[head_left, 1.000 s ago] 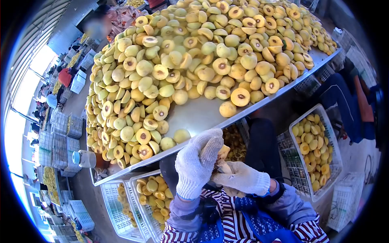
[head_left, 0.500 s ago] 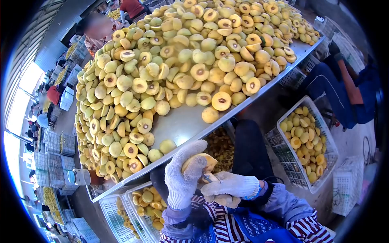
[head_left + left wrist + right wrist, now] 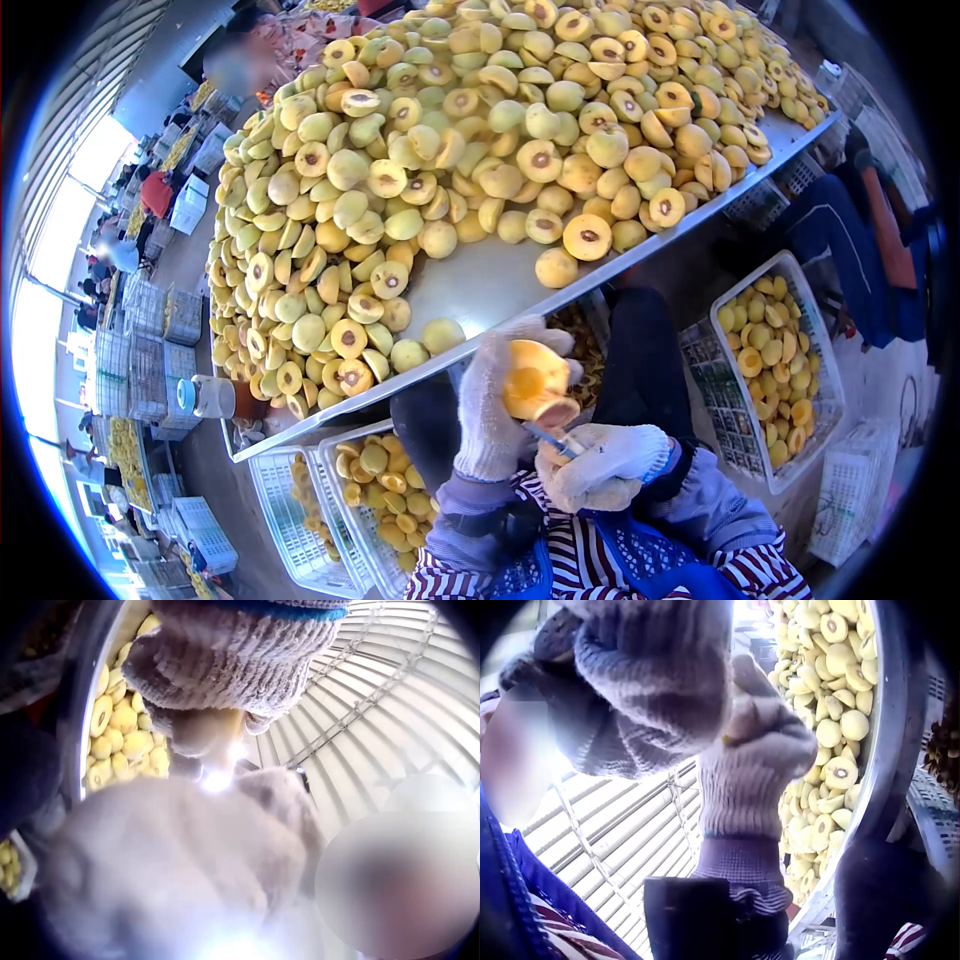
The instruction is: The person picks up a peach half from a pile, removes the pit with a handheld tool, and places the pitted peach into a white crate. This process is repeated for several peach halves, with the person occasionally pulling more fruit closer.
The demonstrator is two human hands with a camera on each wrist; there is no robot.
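Observation:
In the head view, the gloved left hand (image 3: 490, 405) grips a halved yellow fruit (image 3: 527, 378), its hollow cut face turned up. The gloved right hand (image 3: 603, 466) curls round a small tool (image 3: 548, 437) whose metal end points at the fruit. A round reddish-orange piece (image 3: 556, 411) sits at the fruit's lower edge, by the tool. In the left wrist view, the right glove (image 3: 225, 667) is above the blurred left glove (image 3: 172, 862). The right wrist view shows the left glove (image 3: 742, 772) behind the large right glove (image 3: 652, 682); the fruit is mostly hidden there.
Halved fruits (image 3: 350, 205) are heaped on a metal table (image 3: 455, 285) with a raised edge. Crates of fruit stand at the lower left (image 3: 335, 500) and right (image 3: 830, 400). A clear jar (image 3: 212, 394) is at the table's left corner; a seated person's leg (image 3: 840, 235) is at right.
The fruit in the left hand has turned so its hollow face shows, and the reddish-orange piece is now visible at its edge. The head view has shifted back after swinging.

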